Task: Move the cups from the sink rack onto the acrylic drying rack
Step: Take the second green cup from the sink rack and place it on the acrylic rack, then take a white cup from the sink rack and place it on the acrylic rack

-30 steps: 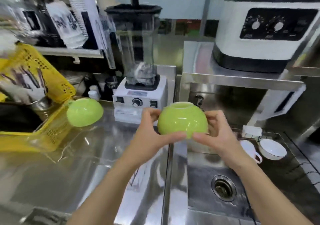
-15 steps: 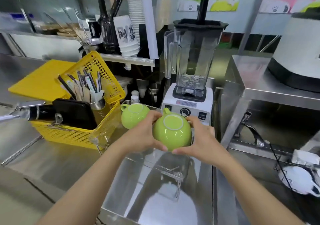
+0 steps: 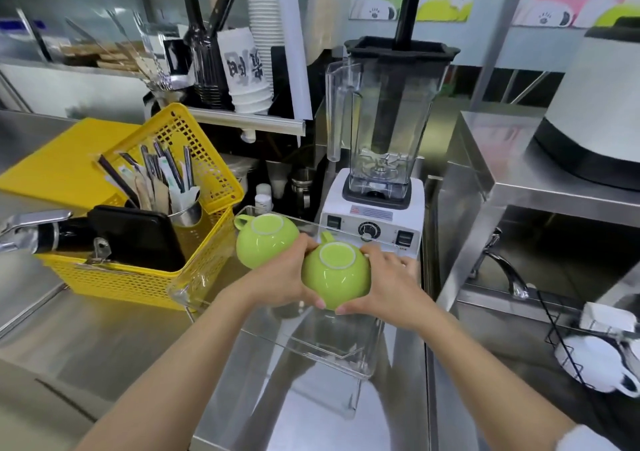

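- Landmark: the clear acrylic drying rack (image 3: 311,343) stands on the steel tabletop (image 3: 104,339), directly in front of the white blender (image 3: 377,159).
- Held green cup (image 3: 335,279): upside down, foot ring upward, its handle pointing toward the blender; it sits over the rack's right half. Whether its rim touches the rack cannot be told.
- Left hand (image 3: 280,282): curled around the held cup's left side, fingertips under its lower edge.
- Right hand (image 3: 388,287): wrapped on the cup's right side, thumb near the foot ring, fingers meeting the left hand's beneath the cup.
- Second green cup (image 3: 265,239): also inverted, resting at the rack's far left corner, just beside the held cup and partly hidden by the left hand.
- Yellow basket (image 3: 145,277): left of the rack, its wall close against the rack's left edge; it holds utensils in a metal cup.
- Sink rack (image 3: 568,343): black wire, well to the right of the drying rack, carrying a white cup (image 3: 602,367).
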